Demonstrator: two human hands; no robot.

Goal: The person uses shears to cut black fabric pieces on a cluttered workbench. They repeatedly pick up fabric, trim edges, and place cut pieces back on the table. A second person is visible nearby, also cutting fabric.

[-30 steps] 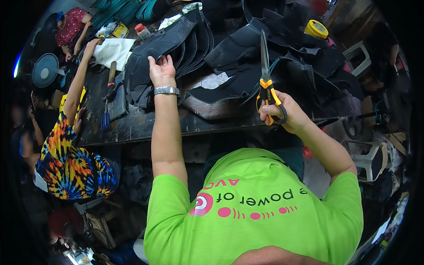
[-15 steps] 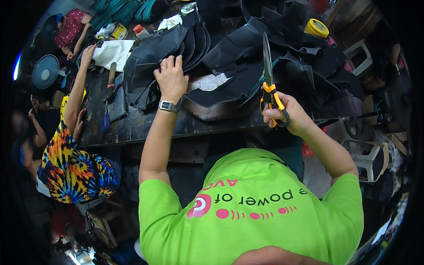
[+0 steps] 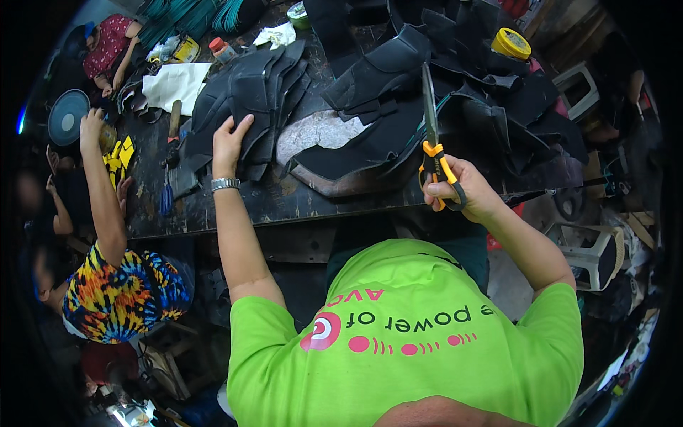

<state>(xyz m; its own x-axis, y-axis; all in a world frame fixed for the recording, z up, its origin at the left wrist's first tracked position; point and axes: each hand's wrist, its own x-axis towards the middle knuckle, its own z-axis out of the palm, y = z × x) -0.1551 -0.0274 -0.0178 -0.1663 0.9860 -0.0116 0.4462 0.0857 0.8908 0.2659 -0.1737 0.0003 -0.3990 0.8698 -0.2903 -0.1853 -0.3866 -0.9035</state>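
My left hand (image 3: pixel 229 144) rests on the near part of a stack of black padded fabric pieces (image 3: pixel 238 89). Its thumb stands apart from the fingers, which are partly foreshortened. Scissors with orange and black handles (image 3: pixel 443 167) are in my right hand (image 3: pixel 466 191), their blades pointing up and away from me, seemingly together. Just beyond the blades lie more black pieces (image 3: pixel 384 67). Between the stack and the scissors, one curved black piece (image 3: pixel 356 158) lies over a worn, pale-topped block (image 3: pixel 313 135) at the table's near edge.
Left of the stack are a hammer (image 3: pixel 174 121), a blue-handled tool (image 3: pixel 166 198) and white cloth (image 3: pixel 176 87). A red-capped jar (image 3: pixel 222 50) and a yellow tub (image 3: pixel 511 44) stand farther back. A co-worker in a patterned shirt (image 3: pixel 128 292) sits at left. Stools (image 3: pixel 585 249) stand at right.
My left hand has moved left and nearer to me, and the stack has shifted left, uncovering more of the block. The scissors are nearly still. The co-worker's arm has drawn back from the white cloth.
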